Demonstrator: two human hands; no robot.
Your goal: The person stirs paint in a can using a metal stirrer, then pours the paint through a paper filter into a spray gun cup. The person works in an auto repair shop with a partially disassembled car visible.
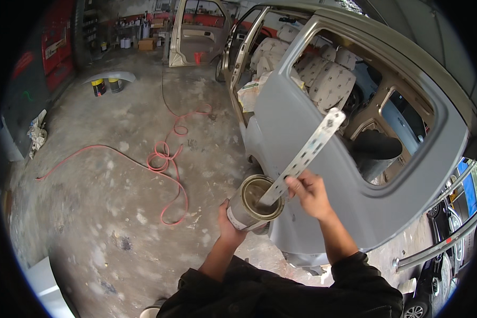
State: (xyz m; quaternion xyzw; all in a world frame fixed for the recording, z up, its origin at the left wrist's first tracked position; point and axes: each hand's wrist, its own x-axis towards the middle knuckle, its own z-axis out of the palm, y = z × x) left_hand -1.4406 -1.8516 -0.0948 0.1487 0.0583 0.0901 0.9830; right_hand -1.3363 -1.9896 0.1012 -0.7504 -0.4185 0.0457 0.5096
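Observation:
My left hand (229,224) is wrapped round the side of an open metal paint can (237,216), which leans toward me. Inside it shows a greyish-brown coating or paint; how full it is I cannot tell. Between the fingers and thumb of my right hand (308,194) is a long, flat, whitish mixing stick (314,144) with dark marks or holes along its length. Its lower end reaches into the can, and its upper end slants up to the right. Both hands are beside the grey-primed rear side panel of a van (273,124).
A red air hose (164,156) lies in loops on the stained floor, left of the van. Two paint cans (98,87) stand by a pale curved panel farther off. The van's front door (199,34) hangs wide. Metal rails (445,241) run at the right.

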